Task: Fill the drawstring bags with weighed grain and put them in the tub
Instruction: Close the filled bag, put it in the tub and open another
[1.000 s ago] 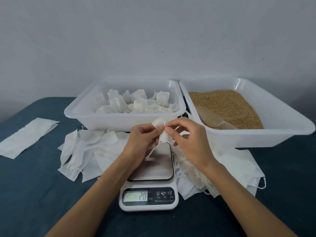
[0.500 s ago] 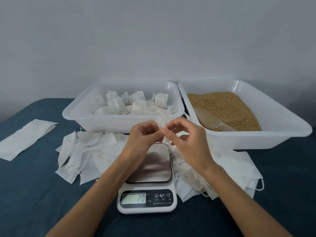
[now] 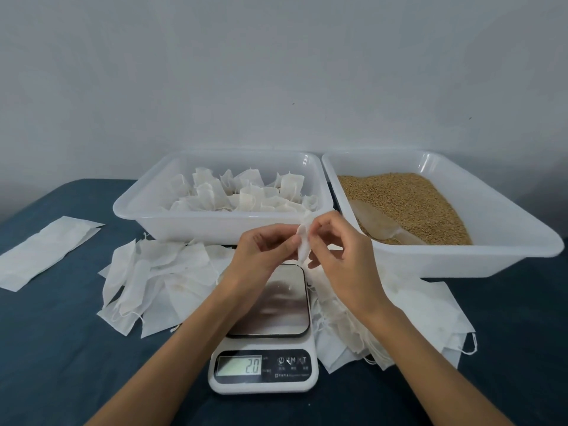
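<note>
A small white drawstring bag (image 3: 302, 244) hangs above the scale, pinched between both hands. My left hand (image 3: 261, 256) pinches its left side and my right hand (image 3: 341, 256) pinches its right side at the top. Below them sits a white kitchen scale (image 3: 267, 339) with a bare steel plate, its display reading 2.0. Behind stands a white tub (image 3: 147, 207) holding several filled bags. To its right, another white tub (image 3: 507, 229) holds brown grain (image 3: 405, 198) with a clear scoop (image 3: 384, 226) lying in it.
Empty white bags lie in a heap (image 3: 153, 281) left of the scale and another heap (image 3: 415, 315) to its right. A flat white strip (image 3: 43, 250) lies at the far left on the dark blue tablecloth (image 3: 55, 364). A grey wall rises behind.
Both hands have lifted the bag slightly and worked it between the fingertips; the bag now hangs narrower between them. The scale reading stays the same.
</note>
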### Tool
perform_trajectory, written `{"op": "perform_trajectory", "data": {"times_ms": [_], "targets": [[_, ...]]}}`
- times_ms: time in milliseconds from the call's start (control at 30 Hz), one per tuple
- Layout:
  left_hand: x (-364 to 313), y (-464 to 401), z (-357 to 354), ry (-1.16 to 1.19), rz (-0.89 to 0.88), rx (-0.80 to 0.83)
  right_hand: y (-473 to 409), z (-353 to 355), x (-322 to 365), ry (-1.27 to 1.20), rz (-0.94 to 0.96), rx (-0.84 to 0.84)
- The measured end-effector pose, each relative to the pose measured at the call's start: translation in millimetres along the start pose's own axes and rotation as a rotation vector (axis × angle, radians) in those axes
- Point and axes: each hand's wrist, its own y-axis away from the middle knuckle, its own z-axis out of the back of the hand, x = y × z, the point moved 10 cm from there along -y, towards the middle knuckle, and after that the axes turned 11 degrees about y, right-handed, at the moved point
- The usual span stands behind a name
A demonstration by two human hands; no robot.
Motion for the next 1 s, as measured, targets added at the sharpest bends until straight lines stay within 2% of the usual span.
{"op": "perform_trajectory", "data": {"times_ms": [167,367,433,533,667,733,900,1000], "targets": [[-4.5,-1.3,24.0,0.009,-0.022,-0.189,-1.6,2.5,-11.1,0.204,-0.026,-0.007],[-10.7,3.6,-1.4,-0.106,-0.054,-0.049,0.1,-4.8,-14.8,0.050,-0.142,0.056],[-14.3,4.3,0.8,-0.111,-0.076,-0.085,-2.6,1.3,-13.9,0.039,-0.141,0.027],[-23.6,4.8,16.1,-0.193,-0.126,-0.230,-6.0,8.7,-16.9,-0.063,-0.161,0.001],[-22.7,2.8,15.4,-0.120,-0.086,-0.175,-7.9,10.1,-16.7,-0.194,-0.170,0.035],[-20.7,3.7,13.7,-0.105,-0.080,-0.175,-7.7,12.5,-16.1,-0.162,-0.161,0.008],[-27.3,5.2,20.1,-0.149,-0.139,-0.245,-3.4,31.2,-5.0,0.075,-0.063,-0.206],[-33.8,6.6,18.5,-0.180,-0.189,-0.247,-3.8,29.3,-3.6,0.019,-0.055,-0.164]]}}
